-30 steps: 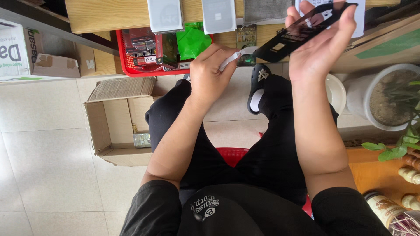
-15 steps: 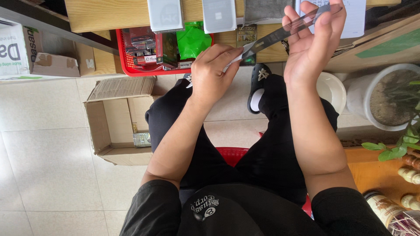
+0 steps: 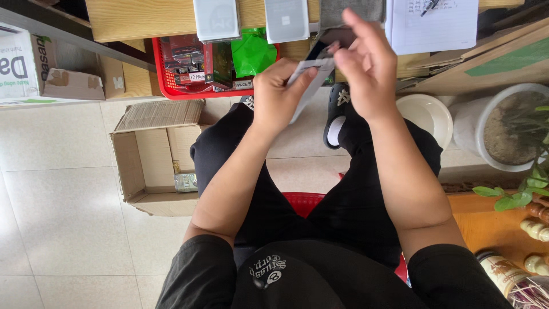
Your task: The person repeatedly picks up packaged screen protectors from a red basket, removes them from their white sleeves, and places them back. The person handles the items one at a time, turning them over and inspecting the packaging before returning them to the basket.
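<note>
My left hand [image 3: 277, 94] and right hand [image 3: 366, 68] bare, no rings or watch, black short sleeves ending above my elbows, black trousers, a round white print on the black shirt between my sleeves, black slip-on shoe [image 3: 337, 114] beyond my knees

My left hand [image 3: 280, 94] pinches a thin pale strip [image 3: 306, 86] against the flat dark phone-like slab [image 3: 326, 43] that my right hand [image 3: 366, 68] grips above my black-trousered knees, before the wooden counter's [image 3: 143, 17] near edge.
</note>
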